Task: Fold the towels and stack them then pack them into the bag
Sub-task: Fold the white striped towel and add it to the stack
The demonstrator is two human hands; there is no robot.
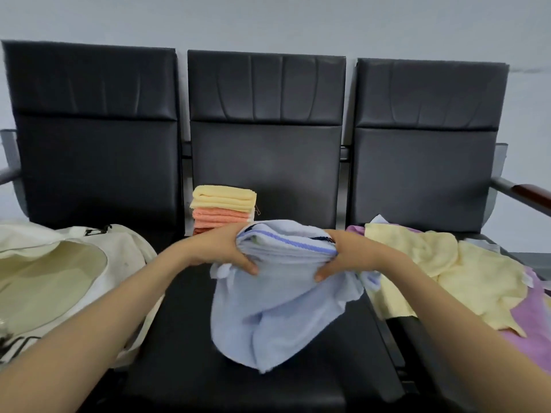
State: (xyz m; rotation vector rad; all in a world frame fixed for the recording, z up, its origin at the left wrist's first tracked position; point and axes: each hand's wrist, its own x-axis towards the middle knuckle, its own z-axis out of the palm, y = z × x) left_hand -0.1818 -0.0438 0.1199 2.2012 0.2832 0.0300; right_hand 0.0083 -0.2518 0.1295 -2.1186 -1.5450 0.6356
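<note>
At the lower left of the frame the bag (59, 263) lies on its side with its mouth open toward the camera; its left part is cut off by the frame edge and the print on it cannot be read. Right of it, at centre, the left hand (214, 247) grips the left end of the blue towel (283, 296), thumb in front and the fingers hidden behind the cloth. Just behind that hand, at centre left, stands the stack (223, 204) of folded yellow and orange towels; its lowest layers are hidden by the hand and towel. The blue towel's bunched top edge runs left to right between the hands, and the rest hangs loosely down onto the middle seat (298, 383). The right hand (348, 257) clasps the right end in the same way. The stack lies up and left of the towel, so the left hand is nearer to it. At the lower right an unfolded yellow towel (447, 269) covers most of a purple towel (530, 323), which the frame edge cuts off.
</note>
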